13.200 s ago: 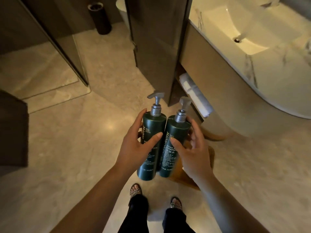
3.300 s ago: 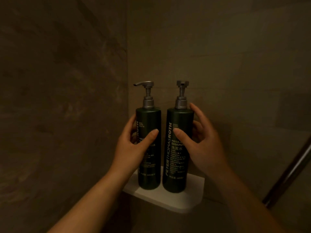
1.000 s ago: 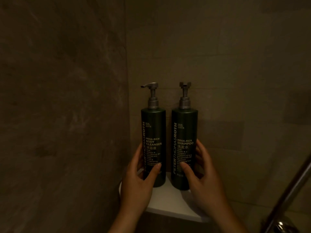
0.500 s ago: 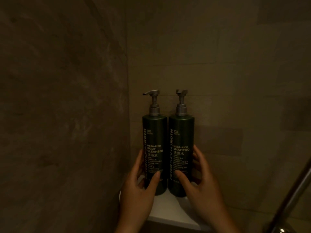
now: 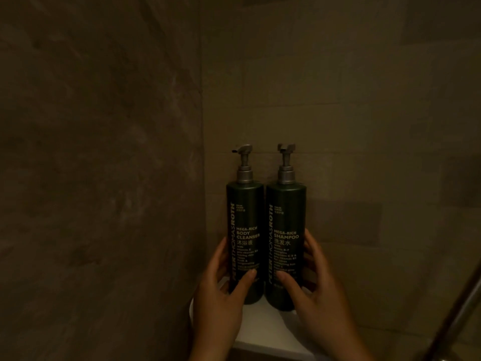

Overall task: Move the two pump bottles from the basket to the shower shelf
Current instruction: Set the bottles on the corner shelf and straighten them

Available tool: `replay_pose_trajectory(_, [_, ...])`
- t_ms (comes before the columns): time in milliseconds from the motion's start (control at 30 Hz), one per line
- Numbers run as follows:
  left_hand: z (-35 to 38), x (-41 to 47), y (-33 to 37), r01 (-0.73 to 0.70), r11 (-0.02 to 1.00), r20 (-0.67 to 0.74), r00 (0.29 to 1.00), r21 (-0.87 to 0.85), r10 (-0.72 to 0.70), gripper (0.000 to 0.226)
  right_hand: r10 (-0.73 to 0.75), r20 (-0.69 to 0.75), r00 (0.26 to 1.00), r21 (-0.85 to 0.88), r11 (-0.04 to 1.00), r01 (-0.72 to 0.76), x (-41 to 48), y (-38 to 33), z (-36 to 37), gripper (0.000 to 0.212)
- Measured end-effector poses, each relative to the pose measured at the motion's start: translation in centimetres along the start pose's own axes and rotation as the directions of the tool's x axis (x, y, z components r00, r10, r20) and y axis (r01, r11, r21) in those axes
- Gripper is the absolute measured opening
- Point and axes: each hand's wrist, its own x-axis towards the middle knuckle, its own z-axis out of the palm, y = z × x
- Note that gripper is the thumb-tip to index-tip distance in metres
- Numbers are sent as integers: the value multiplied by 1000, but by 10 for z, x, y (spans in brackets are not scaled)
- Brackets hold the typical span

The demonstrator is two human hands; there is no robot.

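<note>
A: What are the hands doing?

B: The left hand (image 5: 218, 290) is curling around the lower part of the body cleanser bottle (image 5: 244, 230), thumb lying across the front of the label and fingers wrapping behind the left side. The right hand (image 5: 316, 290) is doing the same on the shampoo bottle (image 5: 285, 230): thumb pressing the front near the base, fingers reaching around the right side. Both hands are half closed, each gripping its own bottle.

A: And where are the bottles sitting?

B: Both are standing upright on the white shower shelf (image 5: 263, 327) in the corner, side by side and touching or very nearly so. Their grey pump heads are rising above the dark green bodies, the left spout pointing left.

A: Anything crowding them?

B: The tiled wall on the left (image 5: 104, 178) is running just beside the cleanser, and the back wall (image 5: 351, 126) is standing close behind both. A metal bar (image 5: 460, 313) is slanting across the lower right, apart from the hands.
</note>
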Motion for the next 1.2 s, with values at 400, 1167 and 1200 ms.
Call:
replay_pose_trajectory(400, [1, -1, 1, -2, 1000, 10, 1000, 21, 1, 55, 12, 5, 1000, 19, 1000, -12, -2, 2, -1, 82])
replay_pose_trajectory(1167, [0, 0, -2, -15, 1000, 20, 1000, 12, 15, 56, 7, 7, 1000, 14, 1000, -7, -1, 3, -1, 83])
replay_pose_trajectory(1200, [0, 0, -2, -4, 1000, 31, 1000, 7, 4, 56, 13, 8, 1000, 11, 1000, -13, -1, 3, -1, 83])
